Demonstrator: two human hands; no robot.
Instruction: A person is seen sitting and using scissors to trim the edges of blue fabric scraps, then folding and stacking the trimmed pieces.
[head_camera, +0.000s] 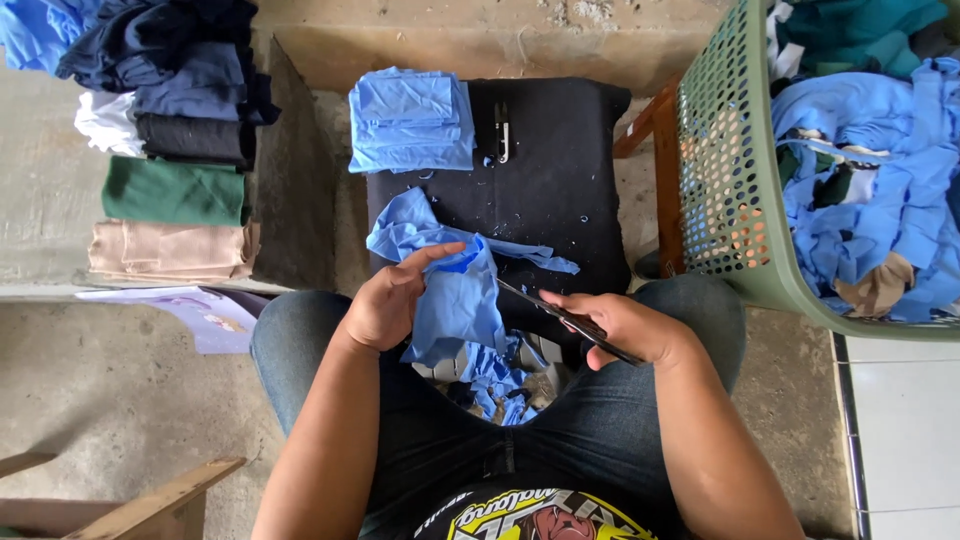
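My left hand holds a crumpled piece of light blue cloth over my lap, fingers stretched along its upper edge. My right hand grips a pair of dark scissors whose blades point left toward the cloth's right edge. Blue scraps lie between my knees. Ahead of the hands is a black padded stool with a neat stack of folded light blue pieces at its back left and a small thread snipper beside the stack.
A green perforated laundry basket full of blue and dark cloth stands on the right, against a wooden frame. Folded dark, white, green and beige garments are piled on the left ledge. A wooden piece lies at bottom left.
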